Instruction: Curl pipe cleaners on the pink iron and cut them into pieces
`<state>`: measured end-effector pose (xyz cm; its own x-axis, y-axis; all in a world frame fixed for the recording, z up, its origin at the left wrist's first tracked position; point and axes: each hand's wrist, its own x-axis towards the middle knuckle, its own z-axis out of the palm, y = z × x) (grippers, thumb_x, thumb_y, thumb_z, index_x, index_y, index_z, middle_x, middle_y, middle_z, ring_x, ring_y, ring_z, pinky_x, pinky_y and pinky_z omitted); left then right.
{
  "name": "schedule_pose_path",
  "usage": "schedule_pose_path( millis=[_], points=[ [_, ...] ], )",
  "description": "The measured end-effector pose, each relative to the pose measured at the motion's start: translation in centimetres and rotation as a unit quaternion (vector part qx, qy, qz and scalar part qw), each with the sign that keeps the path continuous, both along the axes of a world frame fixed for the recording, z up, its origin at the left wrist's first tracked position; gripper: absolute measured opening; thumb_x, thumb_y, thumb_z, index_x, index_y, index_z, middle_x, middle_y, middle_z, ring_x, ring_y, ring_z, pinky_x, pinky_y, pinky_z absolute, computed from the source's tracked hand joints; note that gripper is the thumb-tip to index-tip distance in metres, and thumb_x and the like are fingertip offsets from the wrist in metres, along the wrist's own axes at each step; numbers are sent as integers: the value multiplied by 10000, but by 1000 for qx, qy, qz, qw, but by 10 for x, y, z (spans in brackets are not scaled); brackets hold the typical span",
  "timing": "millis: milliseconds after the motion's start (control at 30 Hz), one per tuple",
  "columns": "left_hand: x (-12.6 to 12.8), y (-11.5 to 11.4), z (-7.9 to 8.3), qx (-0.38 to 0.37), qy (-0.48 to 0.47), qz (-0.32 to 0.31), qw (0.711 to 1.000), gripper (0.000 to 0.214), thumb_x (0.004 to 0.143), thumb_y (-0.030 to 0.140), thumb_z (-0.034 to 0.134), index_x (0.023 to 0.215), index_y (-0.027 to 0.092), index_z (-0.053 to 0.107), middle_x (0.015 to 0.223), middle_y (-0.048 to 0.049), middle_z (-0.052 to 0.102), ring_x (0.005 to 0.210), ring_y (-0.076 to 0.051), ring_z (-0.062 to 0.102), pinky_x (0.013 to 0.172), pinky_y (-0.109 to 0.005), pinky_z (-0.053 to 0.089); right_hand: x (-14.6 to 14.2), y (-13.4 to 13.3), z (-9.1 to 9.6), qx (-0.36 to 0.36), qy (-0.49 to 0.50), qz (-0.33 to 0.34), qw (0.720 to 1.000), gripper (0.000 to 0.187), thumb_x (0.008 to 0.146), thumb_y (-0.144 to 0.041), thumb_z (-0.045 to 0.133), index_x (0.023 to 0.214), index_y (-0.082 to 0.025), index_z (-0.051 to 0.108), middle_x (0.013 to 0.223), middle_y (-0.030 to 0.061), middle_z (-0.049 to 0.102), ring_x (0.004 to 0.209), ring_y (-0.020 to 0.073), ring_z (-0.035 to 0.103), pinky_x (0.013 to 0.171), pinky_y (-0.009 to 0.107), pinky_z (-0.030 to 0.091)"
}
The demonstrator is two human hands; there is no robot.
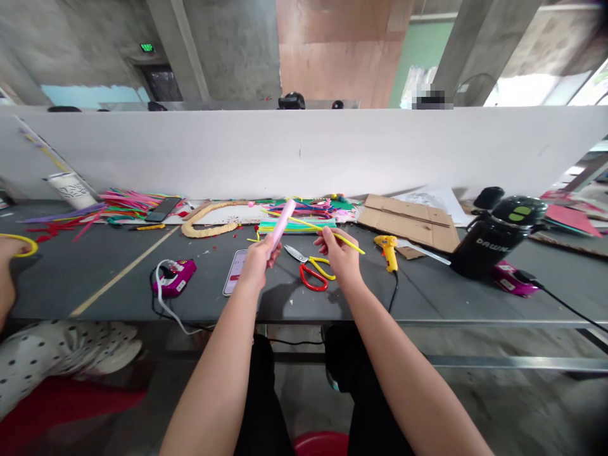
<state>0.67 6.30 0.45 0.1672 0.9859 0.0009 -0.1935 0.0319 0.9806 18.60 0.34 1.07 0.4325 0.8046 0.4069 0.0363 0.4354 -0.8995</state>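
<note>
My left hand (257, 261) is closed around a pale pink stick (284, 220), held tilted with its upper end pointing away from me. A thin yellow pipe cleaner (308, 225) runs from near the top of the stick across to my right hand (338, 253). There my fingers pinch it, and its free end sticks out to the right. Whether it is fixed to the stick I cannot tell. Below and between my hands lie scissors (313, 278) with red and yellow handles. A phone (232, 275) is on the table beside my left wrist.
Bundled pipe cleaners (299, 226) lie behind my hands, and more (128, 204) at the far left. On the right are a yellow glue gun (388, 253), cardboard (411, 221) and a black bottle (494, 240). A purple power strip (178, 277) sits left. Another person's hand (7, 253) shows at the left edge.
</note>
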Motion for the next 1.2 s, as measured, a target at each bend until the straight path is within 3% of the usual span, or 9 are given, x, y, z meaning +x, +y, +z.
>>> schedule_pose_path(
  millis=[167, 300, 400, 567, 700, 833, 967, 1200],
  points=[
    [-13, 12, 1, -24, -69, 30, 997, 380, 855, 482, 586, 750, 118, 608, 520, 26, 455, 358, -32, 341, 351, -170, 218, 21, 1, 2, 32, 110, -53, 992, 318, 833, -473, 651, 801, -162, 710, 638, 12, 652, 515, 91, 521, 500, 230, 421],
    [-24, 19, 3, -51, -151, 60, 985, 325, 902, 414, 529, 752, 129, 569, 511, 45, 425, 350, -29, 324, 356, -157, 242, 48, 1, 2, 41, 255, -126, 958, 292, 768, -459, 707, 773, -167, 685, 601, -31, 602, 483, 66, 490, 466, 205, 399],
    [-27, 19, 2, -36, -155, 66, 985, 347, 912, 433, 501, 781, 124, 588, 535, 37, 444, 363, -34, 348, 362, -160, 257, 58, 1, 2, 36, 287, -126, 949, 292, 752, -452, 727, 794, -166, 689, 610, -38, 606, 478, 55, 484, 462, 190, 401],
    [-13, 9, -3, -21, -89, -50, 995, 411, 861, 514, 558, 830, 113, 645, 587, 12, 476, 404, -55, 385, 381, -185, 280, 37, 6, -1, 36, 214, -68, 974, 330, 772, -481, 719, 843, -159, 710, 651, -11, 644, 492, 59, 493, 471, 191, 402],
    [2, -1, -6, -7, -47, -93, 995, 455, 837, 558, 591, 839, 111, 674, 595, 5, 474, 426, -65, 396, 410, -201, 296, 11, 7, 0, 48, 122, -52, 990, 362, 831, -526, 647, 886, -173, 704, 683, 2, 657, 496, 76, 506, 478, 211, 411],
    [12, -4, -6, -16, -27, -117, 993, 506, 787, 620, 632, 850, 120, 682, 587, 9, 460, 427, -67, 377, 410, -208, 271, -5, 6, 0, 26, 23, -58, 998, 384, 848, -559, 608, 782, -189, 684, 686, 13, 657, 512, 94, 520, 503, 230, 432],
    [16, -6, -6, 3, -14, -140, 990, 448, 792, 564, 656, 919, 136, 694, 574, 21, 445, 441, -73, 371, 419, -205, 257, -10, 6, -2, 18, 9, -48, 999, 376, 856, -554, 596, 760, -199, 673, 698, 15, 660, 513, 99, 518, 507, 235, 432],
    [19, -9, -9, 42, 29, -102, 993, 380, 775, 519, 680, 781, 140, 702, 656, -53, 609, 546, -119, 516, 488, -233, 352, -11, 4, -3, 7, -5, -42, 999, 379, 831, -568, 618, 764, -201, 682, 688, 13, 670, 505, 99, 511, 507, 237, 425]
  ],
)
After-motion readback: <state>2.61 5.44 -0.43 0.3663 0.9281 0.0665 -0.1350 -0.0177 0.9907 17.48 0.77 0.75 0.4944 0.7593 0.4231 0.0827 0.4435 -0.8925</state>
